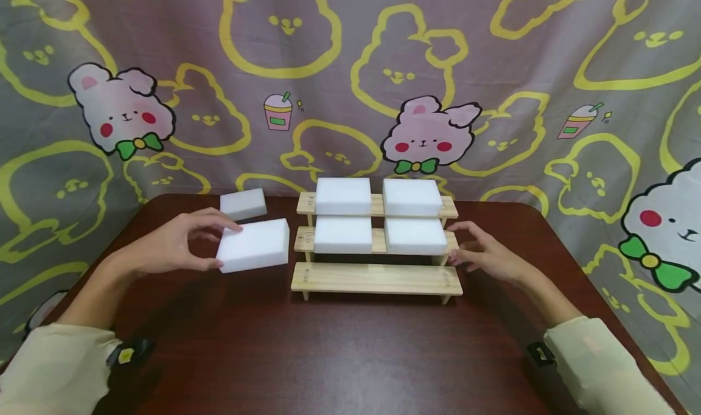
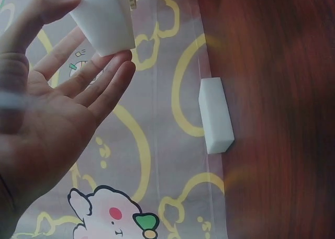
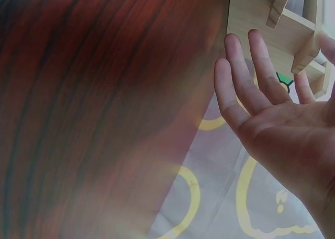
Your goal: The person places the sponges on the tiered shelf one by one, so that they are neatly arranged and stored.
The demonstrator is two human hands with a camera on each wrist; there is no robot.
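Note:
My left hand (image 1: 175,243) pinches a white foam block (image 1: 254,246) by its left end, thumb on one side and fingers on the other, left of the stepped wooden stand (image 1: 378,279). In the left wrist view the held block (image 2: 107,22) sits between thumb and fingertips. My right hand (image 1: 490,254) is at the stand's right end, with thumb and index finger around the end of the middle tier. Its other fingers extend loosely in the right wrist view. White blocks sit in pairs on the top tier and the middle tier; the bottom tier is bare.
Another white foam block (image 1: 243,204) lies at the back left of the dark brown table (image 1: 350,354). Behind the table hangs a cloth (image 1: 339,98) with cartoon rabbits, close to the stand's back.

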